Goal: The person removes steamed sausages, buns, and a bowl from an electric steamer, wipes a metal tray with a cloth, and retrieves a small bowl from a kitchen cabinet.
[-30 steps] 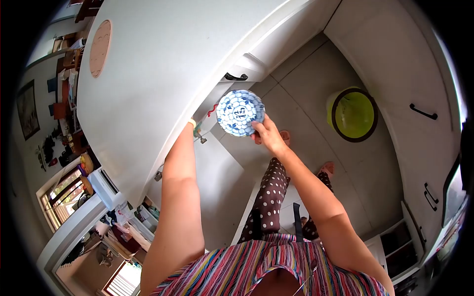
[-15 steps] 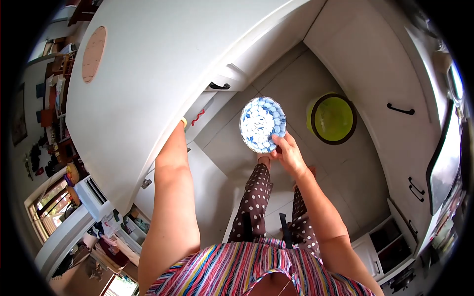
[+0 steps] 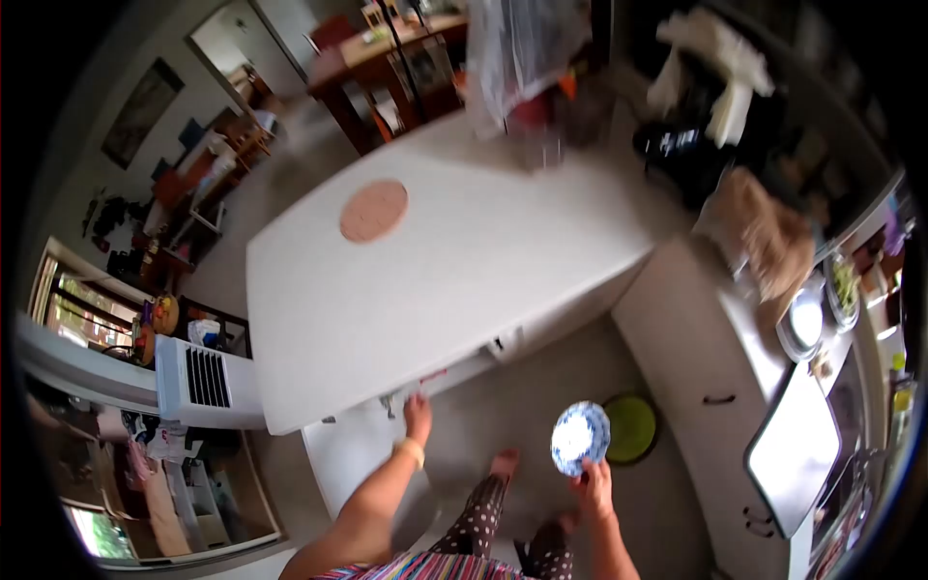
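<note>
My right hand [image 3: 595, 491] holds a blue-and-white patterned plate [image 3: 581, 438] by its near rim, above the floor and just left of the green bin. Bright glare covers the middle of the plate. My left hand [image 3: 418, 416], with a yellow band at the wrist, is by the near edge of the white counter [image 3: 464, 280], beside an opened cabinet door [image 3: 333, 464]. Its fingers are small and blurred, so their grip cannot be made out. A red item [image 3: 433, 375] shows just beyond it.
A green bin [image 3: 630, 428] stands on the floor at the right. The counter bears a round pinkish mat [image 3: 374, 211] and a plastic bag [image 3: 522, 58]. At the right are a cabinet [image 3: 677, 387], a brown bag [image 3: 764, 232] and a tray [image 3: 795, 449]. An air cooler [image 3: 208, 382] is at the left.
The view has tilted up, bringing the whole countertop in. The plate, still in my right hand, is now beside the bin. My left hand has come into sight from behind the counter edge.
</note>
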Demonstrator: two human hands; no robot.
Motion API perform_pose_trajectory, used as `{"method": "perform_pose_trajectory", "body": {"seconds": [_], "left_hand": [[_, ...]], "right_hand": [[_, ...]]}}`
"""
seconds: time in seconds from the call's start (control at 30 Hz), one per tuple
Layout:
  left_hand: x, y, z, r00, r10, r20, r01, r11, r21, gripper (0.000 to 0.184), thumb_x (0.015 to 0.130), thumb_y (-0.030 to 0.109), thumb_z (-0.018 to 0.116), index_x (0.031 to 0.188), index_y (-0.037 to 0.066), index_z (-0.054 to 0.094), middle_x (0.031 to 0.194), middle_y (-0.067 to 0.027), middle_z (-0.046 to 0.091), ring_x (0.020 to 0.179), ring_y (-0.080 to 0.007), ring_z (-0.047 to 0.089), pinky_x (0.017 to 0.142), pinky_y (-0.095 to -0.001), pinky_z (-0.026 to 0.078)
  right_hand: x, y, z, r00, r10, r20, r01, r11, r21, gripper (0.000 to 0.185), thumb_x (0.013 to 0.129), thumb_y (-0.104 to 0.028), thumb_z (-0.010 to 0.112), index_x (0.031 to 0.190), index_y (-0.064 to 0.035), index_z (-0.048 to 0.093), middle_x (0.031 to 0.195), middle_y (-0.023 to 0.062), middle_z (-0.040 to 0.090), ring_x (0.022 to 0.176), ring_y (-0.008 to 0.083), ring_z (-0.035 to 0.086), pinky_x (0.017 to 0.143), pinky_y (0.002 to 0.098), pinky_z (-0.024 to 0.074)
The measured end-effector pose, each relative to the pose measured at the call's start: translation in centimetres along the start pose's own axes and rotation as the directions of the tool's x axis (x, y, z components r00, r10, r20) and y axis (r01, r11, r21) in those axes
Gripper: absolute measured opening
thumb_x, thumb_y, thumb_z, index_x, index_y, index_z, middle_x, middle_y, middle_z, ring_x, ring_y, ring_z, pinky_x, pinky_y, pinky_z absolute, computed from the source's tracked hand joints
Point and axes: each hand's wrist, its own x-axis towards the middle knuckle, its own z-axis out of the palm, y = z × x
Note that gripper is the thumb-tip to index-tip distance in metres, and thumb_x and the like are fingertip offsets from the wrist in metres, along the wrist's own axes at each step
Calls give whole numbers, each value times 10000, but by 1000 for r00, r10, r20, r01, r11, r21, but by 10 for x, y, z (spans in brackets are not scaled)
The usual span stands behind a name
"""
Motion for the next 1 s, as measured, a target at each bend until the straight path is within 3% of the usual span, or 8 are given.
{"method": "perform_pose_trajectory", "body": {"seconds": [0.03,0.1,0.2,0.3,0.37,0.47,0.57,1.0], "left_hand": [[-46,23,-44,995,100,12,-96,980,-176,135,850,155,525,910,37,546,752,-158,568,766,-339,530,691,-480,396],[-119,43,-131,907,414,-72,-397,901,176,264,776,106,579,1036,65,555,924,-141,554,925,-325,500,814,-429,382],[-209,9,-223,943,195,-269,-108,946,306,570,717,104,628,1240,29,415,1229,-163,447,1177,-324,388,982,-433,286],[-283,-54,-253,794,-399,-458,573,743,347,708,781,272,627,1338,-7,291,1318,-190,383,1238,-361,333,1039,-426,253],[-326,-88,-265,849,-523,-79,528,826,198,684,807,326,593,1324,-23,312,1360,-225,332,1262,-384,306,1048,-413,251],[-343,-228,-183,784,-529,324,313,788,529,609,787,319,578,1263,-24,415,1327,-253,381,1219,-384,383,1012,-418,315],[-363,-115,-209,747,-663,46,646,741,182,527,840,414,432,1219,53,500,1258,-203,475,1152,-366,450,950,-434,370],[-288,65,-107,750,-312,584,521,823,-229,396,778,362,593,786,-33,626,669,-137,626,615,-193,615,526,-329,498]], "right_hand": [[-18,-16,4,998,-38,46,39,999,-18,244,827,-243,523,982,-59,490,640,-19,459,503,59,406,440,195,345],[-42,-31,1,998,-60,24,61,998,-31,228,823,-229,508,966,-52,496,657,-13,472,516,62,418,451,203,361],[-75,-62,-10,993,-105,51,105,994,13,215,822,-205,504,974,-53,499,657,-4,475,511,70,424,452,217,371],[-101,-88,-36,985,-152,76,149,988,45,197,821,-174,501,977,-55,497,656,6,480,500,77,422,444,224,362],[-111,-101,-54,981,-177,82,170,982,80,186,820,-151,497,980,-57,493,657,12,485,490,80,418,435,226,352],[-145,-131,-61,969,-229,97,225,973,49,184,820,-138,502,988,-66,487,663,8,479,467,77,404,411,222,328],[-165,-146,-86,955,-251,157,253,967,12,188,817,-149,510,994,-90,491,666,-8,471,495,73,418,443,219,343],[-203,-159,-145,961,-277,-3,277,960,35,158,824,-136,514,970,-80,493,669,-9,494,500,95,449,446,260,405]]}}
